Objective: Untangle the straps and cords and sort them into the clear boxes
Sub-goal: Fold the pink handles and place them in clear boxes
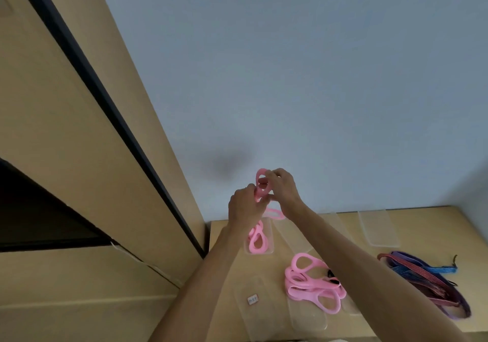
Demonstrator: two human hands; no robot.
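Both hands are raised above the wooden table (pixel 422 225) and hold one pink looped strap (pixel 261 183). My left hand (pixel 244 205) pinches its lower part while my right hand (pixel 282 187) grips its upper loop. Below them a clear box (pixel 269 249) holds more pink straps (pixel 257 240). Another pink loop (pixel 274 213) shows just under my right wrist. A pile of pink straps (pixel 311 281) lies mid-table, partly under my right forearm. At the right lies a tangle of red, purple and blue cords (pixel 422 275).
Several more clear boxes sit on the table: one with a small label (pixel 253 299) near the front, one (pixel 377 228) at the back right, one (pixel 307 320) under the pink pile. A tan cabinet with a dark gap stands to the left. A pale wall lies behind.
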